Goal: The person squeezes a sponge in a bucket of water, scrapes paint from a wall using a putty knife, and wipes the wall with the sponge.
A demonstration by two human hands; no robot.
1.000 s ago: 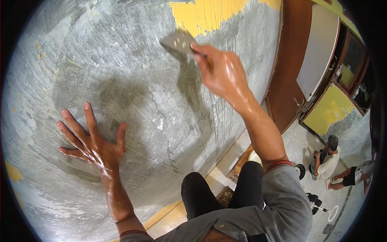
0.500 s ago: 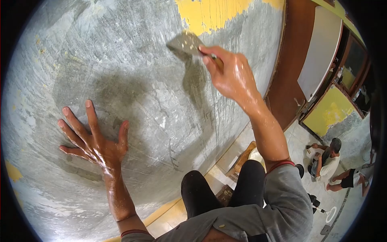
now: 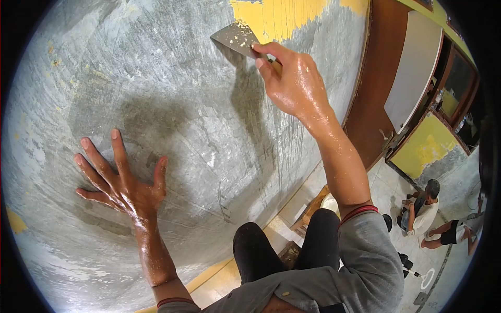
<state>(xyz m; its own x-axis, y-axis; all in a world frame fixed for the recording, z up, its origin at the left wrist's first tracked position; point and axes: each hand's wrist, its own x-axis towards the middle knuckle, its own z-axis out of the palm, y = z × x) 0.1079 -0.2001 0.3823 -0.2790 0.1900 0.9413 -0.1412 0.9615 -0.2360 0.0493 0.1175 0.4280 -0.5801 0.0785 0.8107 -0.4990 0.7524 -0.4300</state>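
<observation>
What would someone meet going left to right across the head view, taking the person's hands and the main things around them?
Small yellow paint patch → left hand → scraper → right hand → brown panel → co-worker in a pale top

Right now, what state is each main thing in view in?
Wall: mostly gray, streaked
Yellow paint: ragged-edged patches
Scraper: held, blade flecked with pale bits
Left hand: spread against the wall
Right hand: closed on the scraper
Far yellow panel: paint partly missing, gray showing
</observation>
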